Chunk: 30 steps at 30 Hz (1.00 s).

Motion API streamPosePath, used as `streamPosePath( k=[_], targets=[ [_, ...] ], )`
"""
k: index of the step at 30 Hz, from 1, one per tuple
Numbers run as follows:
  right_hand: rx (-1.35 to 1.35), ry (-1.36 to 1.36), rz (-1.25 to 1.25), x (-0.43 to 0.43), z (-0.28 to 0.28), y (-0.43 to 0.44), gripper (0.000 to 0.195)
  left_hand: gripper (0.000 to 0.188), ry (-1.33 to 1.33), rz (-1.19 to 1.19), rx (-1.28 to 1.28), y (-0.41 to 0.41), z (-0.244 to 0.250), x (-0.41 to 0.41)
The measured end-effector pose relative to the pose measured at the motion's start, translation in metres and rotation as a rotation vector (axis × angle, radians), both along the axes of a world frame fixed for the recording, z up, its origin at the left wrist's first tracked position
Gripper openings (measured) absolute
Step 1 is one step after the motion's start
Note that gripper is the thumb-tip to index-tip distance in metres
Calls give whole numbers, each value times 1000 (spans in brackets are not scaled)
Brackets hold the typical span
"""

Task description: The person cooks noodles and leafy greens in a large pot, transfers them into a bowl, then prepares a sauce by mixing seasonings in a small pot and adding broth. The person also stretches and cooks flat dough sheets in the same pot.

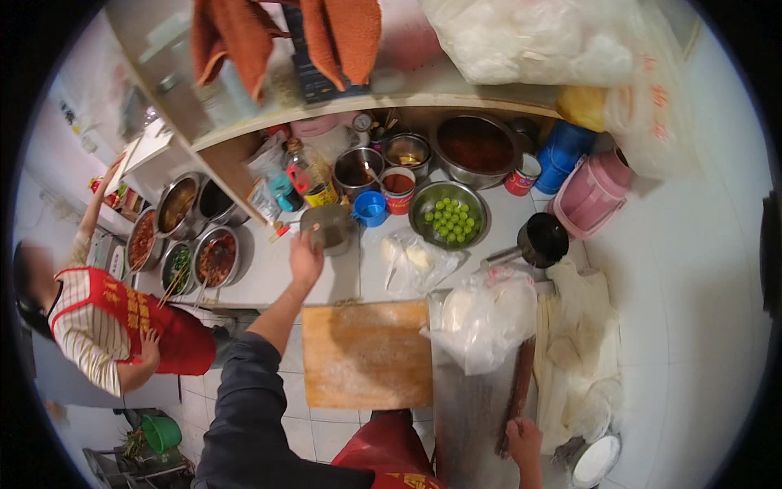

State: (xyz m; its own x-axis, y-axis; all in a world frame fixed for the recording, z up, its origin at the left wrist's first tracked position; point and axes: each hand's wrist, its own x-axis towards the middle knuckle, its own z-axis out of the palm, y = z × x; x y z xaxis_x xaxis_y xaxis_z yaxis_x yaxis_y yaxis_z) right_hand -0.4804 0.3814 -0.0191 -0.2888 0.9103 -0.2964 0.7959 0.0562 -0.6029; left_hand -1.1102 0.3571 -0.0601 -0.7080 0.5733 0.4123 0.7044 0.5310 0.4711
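My left hand [305, 260] reaches over the white tiled counter [269, 269], its fingers curled at the near left side of a grey container [330, 227] that looks blurred. A blue plastic cup [369, 209] stands just right of that container. Low on the right, my right hand [525, 437] closes around the near end of a dark reddish-brown rolling pin [520, 379]. The pin lies along the right side of a steel work surface [461, 415]. Beyond the pin, a clear plastic bag [489, 318] holds pale dough.
A wooden board [366, 354] lies before me. Green balls fill a steel bowl [418, 229]; a black saucepan [544, 241] sits to its right. Bowls of sauce [452, 177] line the back below a shelf [379, 107]. At left stands a person in a red apron [177, 342].
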Motion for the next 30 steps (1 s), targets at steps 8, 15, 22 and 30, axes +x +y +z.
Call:
streamPosePath(
  k=[8,15,22,30],
  targets=[
    [37,329,-35,-176,40,183,14,28,-290,-415,36,73,26,25],
    [15,487,195,-302,27,266,17,24,120,-533,111,174,76,21],
    [-405,840,18,-514,-46,362,16,23,629,-644,-184,214,88,-10],
    [-157,701,-195,-600,-130,412,11,19,233,-424,-93,203,11,13]
  ],
)
